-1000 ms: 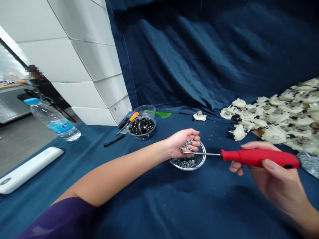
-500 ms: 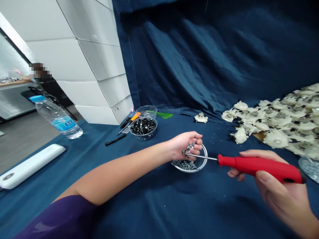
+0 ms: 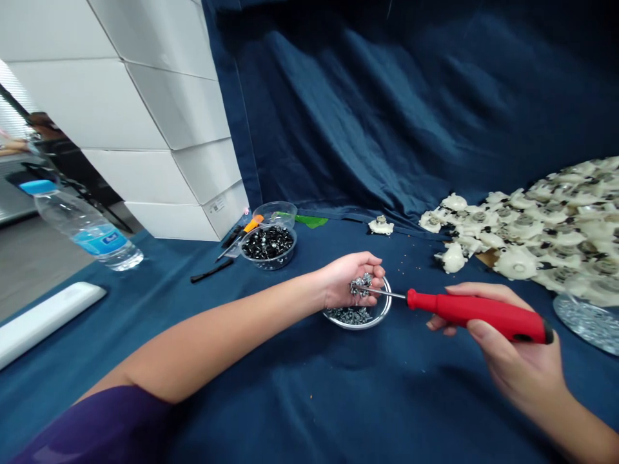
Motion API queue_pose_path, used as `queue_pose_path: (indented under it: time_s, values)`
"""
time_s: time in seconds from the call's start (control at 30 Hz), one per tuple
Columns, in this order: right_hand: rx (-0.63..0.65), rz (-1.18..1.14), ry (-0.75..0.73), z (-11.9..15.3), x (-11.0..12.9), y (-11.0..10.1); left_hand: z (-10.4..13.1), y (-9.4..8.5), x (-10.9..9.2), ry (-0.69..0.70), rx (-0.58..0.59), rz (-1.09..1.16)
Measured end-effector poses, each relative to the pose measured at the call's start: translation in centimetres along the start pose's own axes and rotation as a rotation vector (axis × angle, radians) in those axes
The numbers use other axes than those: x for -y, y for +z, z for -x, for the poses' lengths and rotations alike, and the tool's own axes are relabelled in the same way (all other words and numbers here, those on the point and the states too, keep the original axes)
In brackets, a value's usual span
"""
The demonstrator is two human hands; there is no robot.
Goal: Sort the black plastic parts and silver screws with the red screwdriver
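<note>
My left hand (image 3: pixel 352 281) is palm up with curled fingers, cupping several small silver screws (image 3: pixel 360 284). It is over a clear round bowl (image 3: pixel 385 312) that has more silver screws at its bottom. A red-handled screwdriver (image 3: pixel 478 310) lies nearly level in my right hand (image 3: pixel 512 351), whose fingers and thumb are wrapped round the handle. The metal shaft points left, and its tip reaches in among the screws in my left palm. Whether a screw sits on the tip is too small to tell.
Behind my left forearm stands a bowl of black screws (image 3: pixel 269 248). Cream-coloured parts (image 3: pixel 520 261) are piled at right, near a dish of small pieces (image 3: pixel 587 322). White boxes (image 3: pixel 169 148), a bottle (image 3: pixel 99 238) and a white case (image 3: pixel 51 319) are at left.
The whole view has shifted, so most things appear further left. My left palm looks slightly more opened, showing more of the screws, and the screwdriver tip is still among them.
</note>
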State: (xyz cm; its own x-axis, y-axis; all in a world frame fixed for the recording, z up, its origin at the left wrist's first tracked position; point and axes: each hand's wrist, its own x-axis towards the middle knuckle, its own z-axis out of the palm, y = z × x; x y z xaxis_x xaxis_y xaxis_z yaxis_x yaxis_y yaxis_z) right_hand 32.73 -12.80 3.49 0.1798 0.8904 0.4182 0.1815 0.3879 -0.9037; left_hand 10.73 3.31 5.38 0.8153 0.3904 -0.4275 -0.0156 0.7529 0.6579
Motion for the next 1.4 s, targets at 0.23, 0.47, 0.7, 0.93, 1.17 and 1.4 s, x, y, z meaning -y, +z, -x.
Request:
queue_pose_path:
  time_s: [0.23, 0.47, 0.7, 0.93, 1.17, 1.4]
  values:
    - [-0.079, -0.041, -0.009, 0.0, -0.5, -0.5, 0.0, 0.4, 0.0, 0.019, -0.087, 0.017]
    - [-0.090, -0.042, -0.063, -0.6, -0.9, -0.9, -0.1, 0.5, -0.1, 0.009, -0.085, 0.026]
    - [-0.109, -0.150, 0.021, -1.4, -0.4, -0.6, 0.0, 0.3, -0.1, 0.032, -0.063, 0.018]
    - [-0.129, -0.217, 0.051, -1.6, 0.0, -0.4, -0.2, -0.1, -0.1, 0.049, -0.035, -0.006]
    - [-0.118, -0.242, 0.020, -1.5, -0.1, -0.3, -0.2, -0.1, -0.2, 0.038, -0.039, -0.007]
    - [-0.058, -0.118, -0.032, -1.0, -0.7, -0.6, -0.3, 0.0, -0.3, 0.005, -0.061, -0.021]
